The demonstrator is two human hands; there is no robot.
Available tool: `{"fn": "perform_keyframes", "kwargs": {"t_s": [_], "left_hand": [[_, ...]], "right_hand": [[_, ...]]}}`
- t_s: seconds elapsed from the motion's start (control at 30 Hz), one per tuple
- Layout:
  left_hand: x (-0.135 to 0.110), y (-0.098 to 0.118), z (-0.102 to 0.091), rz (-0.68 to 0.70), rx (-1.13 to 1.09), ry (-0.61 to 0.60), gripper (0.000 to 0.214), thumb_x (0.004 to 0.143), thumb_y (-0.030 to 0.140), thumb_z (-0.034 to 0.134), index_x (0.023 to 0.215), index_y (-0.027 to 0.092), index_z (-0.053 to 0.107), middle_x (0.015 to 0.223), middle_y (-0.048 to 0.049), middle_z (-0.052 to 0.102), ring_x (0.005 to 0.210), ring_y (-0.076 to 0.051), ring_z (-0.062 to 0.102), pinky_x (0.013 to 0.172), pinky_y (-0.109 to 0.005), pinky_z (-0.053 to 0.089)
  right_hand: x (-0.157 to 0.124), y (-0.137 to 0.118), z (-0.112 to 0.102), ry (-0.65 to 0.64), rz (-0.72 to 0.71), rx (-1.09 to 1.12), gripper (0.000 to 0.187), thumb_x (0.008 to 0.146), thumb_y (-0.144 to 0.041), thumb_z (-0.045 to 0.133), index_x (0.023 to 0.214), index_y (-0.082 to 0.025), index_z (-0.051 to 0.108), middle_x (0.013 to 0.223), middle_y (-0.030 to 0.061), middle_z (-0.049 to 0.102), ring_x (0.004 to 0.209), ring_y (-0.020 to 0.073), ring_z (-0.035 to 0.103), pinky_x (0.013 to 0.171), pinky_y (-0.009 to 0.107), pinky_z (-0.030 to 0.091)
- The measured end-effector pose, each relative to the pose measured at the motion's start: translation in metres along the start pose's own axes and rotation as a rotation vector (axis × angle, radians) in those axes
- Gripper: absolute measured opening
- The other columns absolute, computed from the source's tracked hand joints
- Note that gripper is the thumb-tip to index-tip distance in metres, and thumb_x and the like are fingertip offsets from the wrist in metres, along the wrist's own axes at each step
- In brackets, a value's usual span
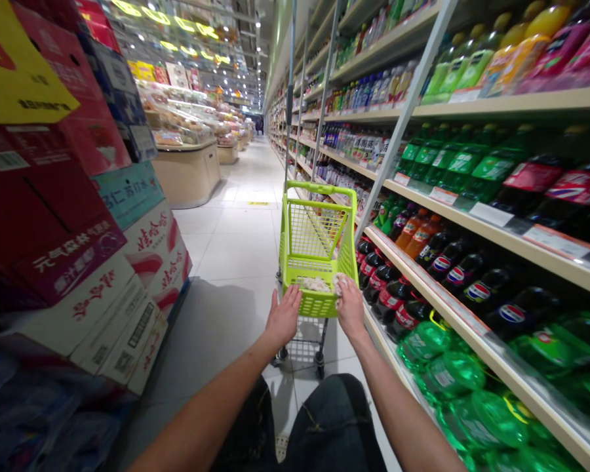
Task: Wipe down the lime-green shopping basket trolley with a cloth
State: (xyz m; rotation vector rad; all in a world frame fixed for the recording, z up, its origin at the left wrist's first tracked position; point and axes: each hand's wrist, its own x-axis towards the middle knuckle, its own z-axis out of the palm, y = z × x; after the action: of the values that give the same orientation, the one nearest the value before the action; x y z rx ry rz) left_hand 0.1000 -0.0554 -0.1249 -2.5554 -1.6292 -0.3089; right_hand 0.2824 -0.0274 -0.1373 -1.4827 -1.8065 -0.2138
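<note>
A lime-green shopping cart (319, 253) with a plastic basket stands in the aisle ahead of my knees. My left hand (284, 316) lies against the basket's near left corner, fingers stretched out and thumb apart, gripping nothing. At the near right corner, my right hand (350, 305) is closed on a crumpled white cloth (339, 283), pressed to the basket's rim. Whether the cloth is paper or fabric cannot be made out. Another whitish crumpled piece (315, 284) lies inside the basket, between my hands.
Shelves of soda bottles (476, 275) run close along the right, with large green bottles (476, 406) at the bottom. Stacked drink cartons (98, 295) rise on the left. Farther off, a display counter (187, 172) borders the tiled floor (221, 246).
</note>
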Motion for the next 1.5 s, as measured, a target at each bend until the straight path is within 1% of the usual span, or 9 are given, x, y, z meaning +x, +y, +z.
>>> {"fn": "perform_keyframes", "kwargs": {"t_s": [0.2,0.43,0.6,0.73,0.93,1.07,1.2,1.27,1.5], "left_hand": [[0.001,0.001,0.001,-0.013,-0.002,0.02,0.057,0.073,0.009,0.034,0.13,0.01,0.033,0.139,-0.0113,0.03,0.129,-0.022,0.022,0.103,-0.054,0.014],[0.0,0.001,-0.002,-0.017,-0.041,-0.013,0.058,0.073,0.009,0.034,0.13,0.009,0.031,0.14,-0.0114,0.028,0.13,-0.022,0.021,0.103,-0.053,0.013],[0.009,0.011,-0.013,-0.042,-0.069,0.076,0.058,0.075,0.012,0.035,0.132,0.01,0.026,0.142,-0.0115,0.024,0.13,-0.022,0.019,0.104,-0.052,0.013],[0.03,0.025,-0.012,0.113,-0.068,0.122,0.057,0.08,0.025,0.038,0.134,0.014,0.022,0.141,-0.0102,0.025,0.13,-0.023,0.018,0.104,-0.052,0.013],[0.056,0.041,0.004,0.217,-0.045,0.128,0.04,0.088,0.025,0.032,0.128,0.022,0.036,0.129,-0.0054,0.046,0.12,-0.019,0.039,0.102,-0.042,0.023],[0.049,0.009,0.004,0.251,-0.077,0.128,0.033,0.087,0.024,0.036,0.12,0.025,0.045,0.124,-0.0034,0.052,0.112,-0.015,0.047,0.1,-0.039,0.025],[0.03,-0.04,0.002,0.103,-0.103,0.175,0.032,0.087,0.018,0.035,0.115,0.024,0.049,0.124,-0.0052,0.052,0.114,-0.016,0.046,0.102,-0.043,0.02],[0.027,-0.045,0.003,0.043,-0.119,0.199,0.033,0.086,0.016,0.035,0.115,0.023,0.05,0.124,-0.0064,0.052,0.115,-0.016,0.046,0.103,-0.046,0.017],[0.047,0.004,0.003,0.26,-0.155,0.139,0.03,0.086,0.02,0.039,0.113,0.023,0.05,0.125,-0.006,0.051,0.115,-0.016,0.046,0.105,-0.048,0.013]], "right_hand": [[-0.007,-0.033,0.02,-0.144,-0.171,0.067,0.046,0.071,0.001,0.034,0.108,-0.014,0.057,0.125,0.0105,0.047,0.122,0.0195,0.033,0.099,0.04,0.031],[-0.006,0.0,0.001,0.027,0.059,0.044,0.047,0.068,-0.001,0.034,0.108,-0.012,0.056,0.126,0.0124,0.045,0.122,0.0204,0.032,0.1,0.043,0.028],[-0.002,-0.033,0.011,-0.079,0.092,0.215,0.044,0.082,-0.018,0.032,0.123,-0.008,0.044,0.129,0.0142,0.042,0.123,0.0211,0.031,0.102,0.042,0.025],[0.002,-0.045,0.006,-0.081,0.237,0.404,0.052,0.09,-0.033,0.021,0.136,-0.009,0.019,0.132,0.0142,0.039,0.122,0.0187,0.036,0.099,0.037,0.032],[-0.012,-0.03,0.006,-0.028,0.139,0.291,0.053,0.09,-0.038,0.019,0.135,-0.01,0.022,0.134,0.0135,0.035,0.128,0.0189,0.025,0.103,0.04,0.024],[-0.021,-0.017,0.009,-0.011,0.084,0.151,0.052,0.089,-0.037,0.02,0.133,-0.009,0.028,0.133,0.0149,0.037,0.127,0.021,0.026,0.1,0.043,0.026],[-0.021,-0.003,0.004,-0.02,0.159,0.077,0.05,0.09,-0.036,0.02,0.134,-0.013,0.026,0.133,0.0142,0.037,0.124,0.0224,0.03,0.099,0.048,0.023],[-0.019,-0.002,0.003,-0.034,0.16,0.081,0.05,0.09,-0.035,0.019,0.134,-0.012,0.026,0.132,0.0141,0.039,0.123,0.022,0.032,0.098,0.046,0.025],[-0.021,0.002,0.001,-0.034,0.124,-0.001,0.049,0.089,-0.035,0.023,0.131,-0.011,0.031,0.128,0.0146,0.044,0.12,0.0226,0.037,0.098,0.043,0.026]]}}
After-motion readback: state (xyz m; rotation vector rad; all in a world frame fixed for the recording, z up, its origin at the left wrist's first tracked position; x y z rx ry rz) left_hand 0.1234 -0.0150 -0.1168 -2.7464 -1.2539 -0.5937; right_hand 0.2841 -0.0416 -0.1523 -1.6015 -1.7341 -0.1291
